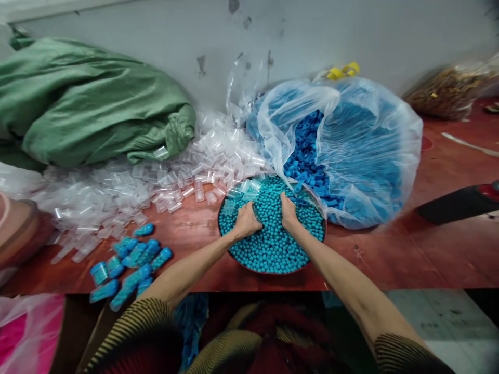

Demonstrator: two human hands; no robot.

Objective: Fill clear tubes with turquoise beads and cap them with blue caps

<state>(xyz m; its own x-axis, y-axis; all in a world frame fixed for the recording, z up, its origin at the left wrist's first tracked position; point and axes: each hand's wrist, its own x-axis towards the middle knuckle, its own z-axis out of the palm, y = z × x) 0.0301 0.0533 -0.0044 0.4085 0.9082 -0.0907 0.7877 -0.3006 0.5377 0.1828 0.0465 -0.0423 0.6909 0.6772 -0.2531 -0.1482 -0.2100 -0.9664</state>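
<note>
A round basin (pixel 222 228) full of small turquoise balls (pixel 268 254) stands at the table's front edge. My left hand (pixel 247 220) is in the left half of the balls, its fingers curled round a small container whose dark edge shows at the fingertips. Over the right half, my right hand (pixel 289 212) reaches into the balls near some blue caps; its fingers are partly hidden, so what it holds is unclear. Several clear empty containers (pixel 249 188) lie on the balls at the basin's back left.
Filled blue-capped containers (pixel 134 257) lie at the front left, before a heap of clear containers (pixel 113 195). A green sack (pixel 93 104) lies behind. Right of centre is a plastic bag (pixel 366 150) of blue caps; a black object (pixel 452 203) lies farther right.
</note>
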